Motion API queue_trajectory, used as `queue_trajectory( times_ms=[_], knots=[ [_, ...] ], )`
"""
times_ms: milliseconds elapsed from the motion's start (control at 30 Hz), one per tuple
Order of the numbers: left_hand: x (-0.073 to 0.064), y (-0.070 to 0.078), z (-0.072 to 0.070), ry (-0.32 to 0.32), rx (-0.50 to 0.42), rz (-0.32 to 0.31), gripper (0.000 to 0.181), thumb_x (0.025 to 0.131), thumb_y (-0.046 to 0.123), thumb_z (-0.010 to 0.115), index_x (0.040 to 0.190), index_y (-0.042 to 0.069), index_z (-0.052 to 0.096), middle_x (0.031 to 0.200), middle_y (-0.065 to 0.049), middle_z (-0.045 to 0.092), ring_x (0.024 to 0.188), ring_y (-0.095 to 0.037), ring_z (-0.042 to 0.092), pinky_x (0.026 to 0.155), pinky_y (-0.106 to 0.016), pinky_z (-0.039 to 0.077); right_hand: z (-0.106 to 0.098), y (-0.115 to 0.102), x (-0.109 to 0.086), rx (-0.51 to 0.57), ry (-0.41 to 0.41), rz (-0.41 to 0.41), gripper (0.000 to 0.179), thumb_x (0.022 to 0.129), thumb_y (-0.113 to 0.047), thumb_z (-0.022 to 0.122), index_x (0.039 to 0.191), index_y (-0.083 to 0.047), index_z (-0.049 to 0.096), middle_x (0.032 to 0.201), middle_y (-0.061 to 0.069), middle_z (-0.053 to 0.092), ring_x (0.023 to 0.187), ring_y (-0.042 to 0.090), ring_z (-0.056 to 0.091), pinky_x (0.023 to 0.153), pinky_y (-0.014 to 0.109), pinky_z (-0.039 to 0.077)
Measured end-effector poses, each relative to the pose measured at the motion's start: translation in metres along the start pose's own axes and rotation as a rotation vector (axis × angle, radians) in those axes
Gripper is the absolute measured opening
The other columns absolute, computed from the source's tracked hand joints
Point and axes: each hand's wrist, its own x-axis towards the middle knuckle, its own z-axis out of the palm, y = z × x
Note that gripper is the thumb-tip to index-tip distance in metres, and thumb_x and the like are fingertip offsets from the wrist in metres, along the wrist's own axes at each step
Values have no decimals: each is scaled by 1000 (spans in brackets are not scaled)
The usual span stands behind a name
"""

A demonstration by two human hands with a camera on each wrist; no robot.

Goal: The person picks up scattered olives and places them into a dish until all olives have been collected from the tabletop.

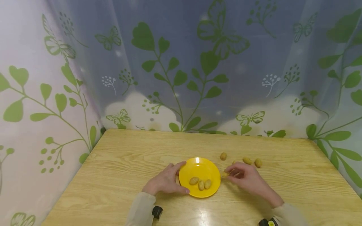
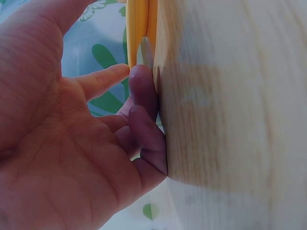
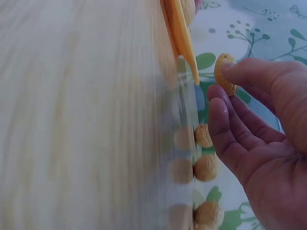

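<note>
A yellow plate (image 1: 198, 170) lies on the wooden table, bearing 3 tan, oval walnuts (image 1: 194, 180) in their shells. My left hand (image 1: 167, 180) holds the plate's left side, thumb at the near rim and forefinger at the far rim. In the left wrist view, the other fingers (image 2: 144, 86) curl low beside the plate's edge. To the right of the plate, my right hand (image 1: 249, 180) pinches another walnut (image 3: 225, 74) between thumb and fingers, raised above the table close to the rim.
Several loose walnuts (image 1: 247, 160) lie on the table (image 1: 118, 175) beyond the right hand, one partly hidden by it. A curtain (image 1: 181, 62) printed with leaves and butterflies hangs behind the table's far edge. Black wrist devices (image 1: 157, 212) sit at both sleeves.
</note>
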Motion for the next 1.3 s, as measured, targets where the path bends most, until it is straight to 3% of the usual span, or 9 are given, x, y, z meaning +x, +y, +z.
queue_trajectory(
  times_ms=[667, 1300],
  knots=[
    [0, -2, 1, -1, 11, -4, 108, 72, 47, 89, 160, 22, 33, 118, -5, 53, 101, -18, 54, 92, -44, 51, 29, -21, 20, 17, -76, -49, 15, 91, -13, 77, 105, -18, 75, 105, 3, 74, 88, 6, 69, 73, 25, 58],
    [0, 0, 0, -3, 20, -8, 107, 73, 48, 88, 160, 22, 32, 123, -8, 54, 106, -20, 57, 98, -50, 51, 46, -31, 39, 36, -90, -110, 17, 91, -14, 77, 106, -19, 74, 104, 0, 73, 88, 8, 70, 75, 25, 59]
  ],
)
